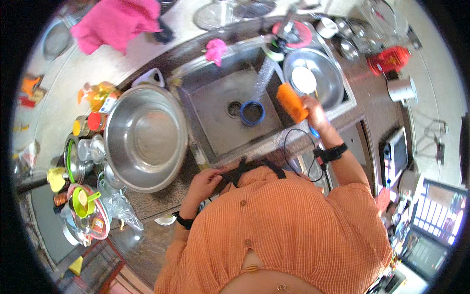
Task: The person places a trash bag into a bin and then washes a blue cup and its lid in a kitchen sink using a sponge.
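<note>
My right hand [315, 110] grips an orange object [292, 103], blurred and cup-like, over the sink's right edge. A blue piece [313, 131] shows below that hand; whether it is held is unclear. A white round dish [303, 80] sits in the steel basin [332, 93] just beyond. Water runs from the tap [278, 45] into the steel sink [227, 136], where a blue-rimmed round container [252, 113] lies beside the drain [235, 109]. My left hand [205, 185] is at the counter's front edge, near dark straps; its fingertips are partly hidden.
A large steel basin [147, 137] stands left of the sink. Bottles [98, 96], jars [96, 121] and a plastic bag [121, 207] crowd the left side. A pink cloth [216, 50] hangs on the sink's back rim. Steel vessels [349, 49] and a mug [402, 90] stand right.
</note>
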The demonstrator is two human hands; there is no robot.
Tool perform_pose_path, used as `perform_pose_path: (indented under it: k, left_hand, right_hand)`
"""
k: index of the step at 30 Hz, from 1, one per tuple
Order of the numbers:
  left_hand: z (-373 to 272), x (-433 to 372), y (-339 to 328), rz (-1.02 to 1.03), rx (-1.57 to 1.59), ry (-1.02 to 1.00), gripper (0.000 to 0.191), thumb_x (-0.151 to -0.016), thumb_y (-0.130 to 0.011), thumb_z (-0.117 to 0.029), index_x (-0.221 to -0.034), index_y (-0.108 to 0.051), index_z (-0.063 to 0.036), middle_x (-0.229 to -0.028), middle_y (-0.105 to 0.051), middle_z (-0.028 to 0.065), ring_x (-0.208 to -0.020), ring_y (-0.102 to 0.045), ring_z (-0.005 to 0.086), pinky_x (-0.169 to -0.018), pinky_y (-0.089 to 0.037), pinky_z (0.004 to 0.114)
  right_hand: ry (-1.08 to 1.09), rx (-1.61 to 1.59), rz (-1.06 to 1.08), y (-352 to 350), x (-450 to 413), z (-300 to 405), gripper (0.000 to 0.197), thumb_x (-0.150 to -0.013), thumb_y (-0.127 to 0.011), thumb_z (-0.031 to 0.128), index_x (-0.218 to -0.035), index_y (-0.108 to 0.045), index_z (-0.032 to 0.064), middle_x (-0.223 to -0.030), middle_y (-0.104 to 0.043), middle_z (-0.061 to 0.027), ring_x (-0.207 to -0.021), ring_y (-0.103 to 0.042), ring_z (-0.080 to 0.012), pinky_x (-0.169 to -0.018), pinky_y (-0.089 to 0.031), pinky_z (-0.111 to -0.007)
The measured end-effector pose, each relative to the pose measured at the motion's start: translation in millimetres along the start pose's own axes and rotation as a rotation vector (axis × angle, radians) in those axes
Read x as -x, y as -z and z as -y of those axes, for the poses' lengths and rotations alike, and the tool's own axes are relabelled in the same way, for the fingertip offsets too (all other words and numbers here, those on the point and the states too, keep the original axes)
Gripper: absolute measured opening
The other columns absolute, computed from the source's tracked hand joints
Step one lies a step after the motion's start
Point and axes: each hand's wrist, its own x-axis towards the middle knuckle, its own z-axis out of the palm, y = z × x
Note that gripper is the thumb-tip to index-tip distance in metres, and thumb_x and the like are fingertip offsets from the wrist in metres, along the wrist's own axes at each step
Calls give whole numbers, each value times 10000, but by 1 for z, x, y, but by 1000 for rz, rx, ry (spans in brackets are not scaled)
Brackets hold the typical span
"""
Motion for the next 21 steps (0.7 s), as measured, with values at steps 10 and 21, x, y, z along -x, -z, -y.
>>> perform_pose_path:
  k: [10, 21]
  left_hand:
    - [57, 57, -38, 282, -179, 407, 294, -876, -605, -281, -1011, -655, -25, -986, -647, 146, -871, -632, 298, -749, -496, 375]
    - [56, 54, -116, 120, -153, 334, 368, -922, -534, -349, -1040, -637, -15, -978, -646, 167, -867, -609, 346, -729, -489, 428]
  right_hand:
    - [-569, 777, 306, 54, 88, 6, 696, -737, -614, 245, -1375, -357, 144, -1432, -351, -180, -1191, -465, -399, -982, -428, -439]
    - [-636, 797, 461, 51, 53, 25, 850, -623, -747, 384, -1350, -369, 161, -1396, -310, -136, -1221, -407, -387, -957, -444, -473]
